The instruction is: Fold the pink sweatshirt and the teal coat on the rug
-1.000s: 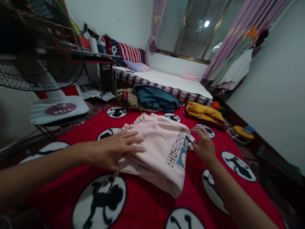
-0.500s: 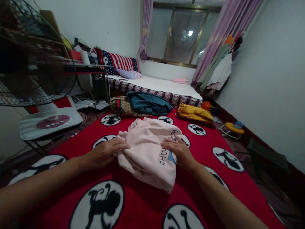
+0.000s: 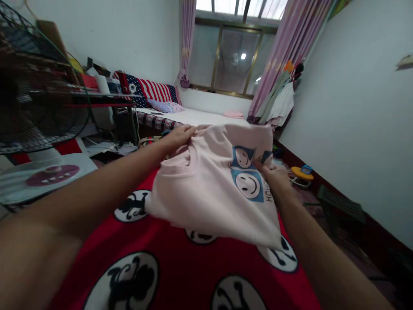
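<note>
Middle of the frame: the pink shirt (image 3: 213,189) is held up in the air, above the red blanket (image 3: 180,267).
Shirt's long way: it is stretched from side to side, from one hand to the other, and the loose part hangs down toward the bottom of the frame.
Picture on shirt: blue squares with smiley faces are seen on its right part.
Left hand (image 3: 179,135): closed on the top left edge of the shirt; the cloth is bunched up under the fingers.
Right hand (image 3: 272,174): closed on the right edge, just beside the smiley faces, and held lower than the left hand.
Nearer hand: neither; the shirt is gripped by both.
Arms: both are stretched out forward, the left one raised higher.
Left edge of the frame: a fan (image 3: 38,94) is seen.
</note>
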